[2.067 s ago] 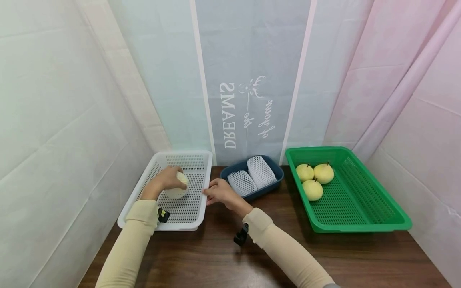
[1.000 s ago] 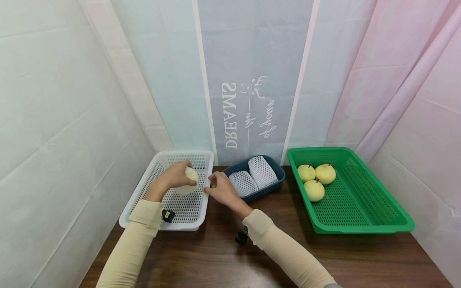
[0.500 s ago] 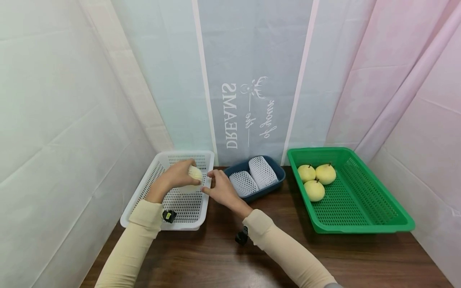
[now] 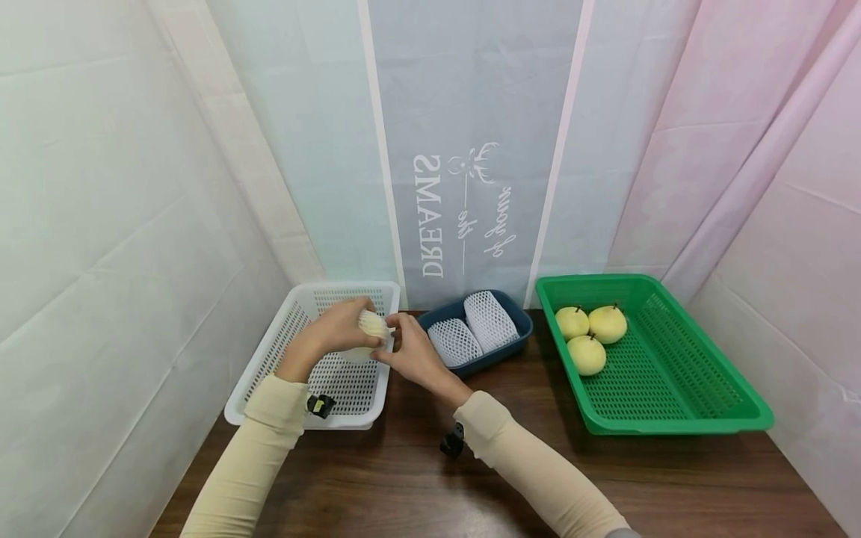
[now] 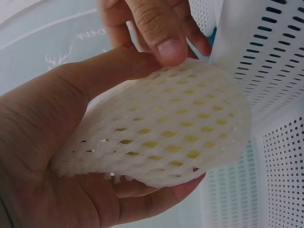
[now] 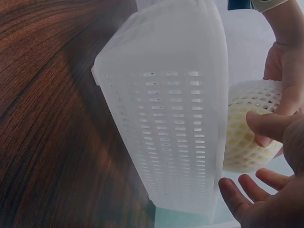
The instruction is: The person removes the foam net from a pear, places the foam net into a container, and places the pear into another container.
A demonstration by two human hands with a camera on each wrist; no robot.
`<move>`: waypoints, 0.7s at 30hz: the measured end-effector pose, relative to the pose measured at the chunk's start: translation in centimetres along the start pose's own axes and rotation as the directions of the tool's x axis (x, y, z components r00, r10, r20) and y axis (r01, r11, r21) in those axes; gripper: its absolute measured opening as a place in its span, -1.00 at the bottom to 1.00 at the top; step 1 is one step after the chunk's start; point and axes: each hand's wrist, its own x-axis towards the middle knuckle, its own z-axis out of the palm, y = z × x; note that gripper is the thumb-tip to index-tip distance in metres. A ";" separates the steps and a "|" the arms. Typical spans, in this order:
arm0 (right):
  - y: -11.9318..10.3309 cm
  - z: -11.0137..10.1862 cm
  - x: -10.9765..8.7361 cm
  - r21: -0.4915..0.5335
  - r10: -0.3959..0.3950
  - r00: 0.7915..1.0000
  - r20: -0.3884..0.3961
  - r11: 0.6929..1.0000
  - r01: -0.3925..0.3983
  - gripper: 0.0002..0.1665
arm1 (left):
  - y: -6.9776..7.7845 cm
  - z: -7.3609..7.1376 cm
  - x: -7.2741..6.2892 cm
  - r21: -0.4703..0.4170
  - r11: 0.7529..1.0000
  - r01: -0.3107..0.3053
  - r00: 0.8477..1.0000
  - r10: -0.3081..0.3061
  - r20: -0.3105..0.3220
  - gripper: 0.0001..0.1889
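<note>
My left hand (image 4: 336, 329) grips a pale yellow pear (image 4: 372, 325) in a white foam net sleeve, over the right side of the white basket (image 4: 380, 388). In the left wrist view the foam net (image 5: 166, 128) covers the pear, with yellow showing through its mesh and loose net gathered toward the palm. My right hand (image 4: 413, 353) is at the basket's right rim, its thumb at the end of the net. In the right wrist view the right-hand fingers (image 6: 254, 190) are spread loosely beside the pear; whether they touch it I cannot tell.
A blue tray (image 4: 494, 359) at the back middle holds two white foam nets (image 4: 487, 321). To the right stands a green basket (image 4: 673, 428) with three bare pears (image 4: 587, 356). All rest on a brown wooden table (image 4: 417, 478) against the curtain.
The left hand has lifted the netted pear from the basket floor and carried it right toward the right hand. The right hand has left the basket rim and its fingers have come close to the pear.
</note>
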 end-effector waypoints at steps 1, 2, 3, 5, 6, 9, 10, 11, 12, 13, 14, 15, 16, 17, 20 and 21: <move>0.0 0.0 0.1 0.001 -0.005 1.000 -0.003 1.000 0.005 -0.28 | 0.0 0.0 0.0 0.002 1.000 -0.002 1.000 0.002 -0.002 -0.43; 0.0 0.1 0.1 0.005 -0.008 1.000 -0.006 1.000 0.008 -0.27 | 0.0 -0.1 0.0 0.002 1.000 -0.003 1.000 0.003 -0.003 -0.43; -0.1 0.2 0.2 0.006 -0.009 1.000 -0.009 1.000 0.009 -0.27 | 0.0 -0.1 0.0 0.003 1.000 -0.005 1.000 0.005 -0.005 -0.43; -0.1 0.3 0.2 0.009 -0.004 1.000 -0.012 1.000 0.004 -0.26 | 0.0 0.0 0.0 0.003 1.000 -0.006 1.000 0.006 -0.008 -0.44; -0.1 0.4 0.2 0.007 -0.004 1.000 -0.015 1.000 0.004 -0.25 | -0.1 0.1 0.1 0.004 1.000 -0.007 1.000 0.007 -0.011 -0.44; -0.1 0.5 0.1 0.007 -0.001 1.000 -0.022 1.000 0.002 -0.24 | 0.0 0.2 0.1 0.001 1.000 0.000 1.000 0.000 -0.010 -0.45; -0.1 0.5 0.1 0.010 -0.002 1.000 -0.024 1.000 0.002 -0.24 | 0.0 0.2 0.1 -0.001 1.000 0.002 1.000 -0.002 -0.010 -0.46; -0.1 0.5 0.1 0.011 -0.006 1.000 -0.029 1.000 0.006 -0.23 | 0.0 0.2 0.1 -0.002 1.000 0.003 1.000 -0.003 -0.010 -0.46; -0.2 0.5 0.1 0.015 -0.009 0.999 -0.032 1.000 0.010 -0.22 | 0.1 0.2 0.1 -0.003 1.000 0.004 1.000 -0.004 -0.010 -0.46; -0.2 0.5 0.0 0.018 -0.013 0.999 -0.035 1.000 0.013 -0.21 | 0.2 0.2 0.1 -0.005 1.000 0.007 1.000 -0.007 -0.010 -0.47; -0.2 0.5 0.0 0.019 -0.014 0.999 -0.037 1.000 0.015 -0.20 | 0.3 0.2 0.1 -0.004 1.000 0.008 1.000 -0.008 -0.012 -0.47; -0.3 0.5 0.0 0.016 -0.017 0.999 -0.039 1.000 0.018 -0.18 | 0.4 0.2 0.0 -0.004 1.000 0.009 1.000 -0.009 -0.015 -0.47; -0.3 0.5 0.0 0.011 -0.021 0.999 -0.043 1.000 0.021 -0.16 | 0.5 0.2 0.0 -0.004 1.000 0.008 1.000 -0.008 -0.016 -0.47; -0.3 0.5 0.0 0.003 -0.026 0.999 -0.046 1.000 0.026 -0.15 | 0.6 0.2 0.0 -0.003 1.000 0.009 1.000 -0.009 -0.018 -0.48; -0.3 0.4 0.1 -0.032 -0.039 0.998 -0.056 0.999 0.037 -0.14 | 1.1 0.2 -0.1 -0.004 1.000 0.001 1.000 -0.001 -0.023 -0.48; -0.3 0.3 0.1 -0.046 -0.047 0.997 -0.062 0.998 0.044 -0.15 | 1.2 0.1 -0.2 -0.005 1.000 -0.002 1.000 0.002 -0.023 -0.48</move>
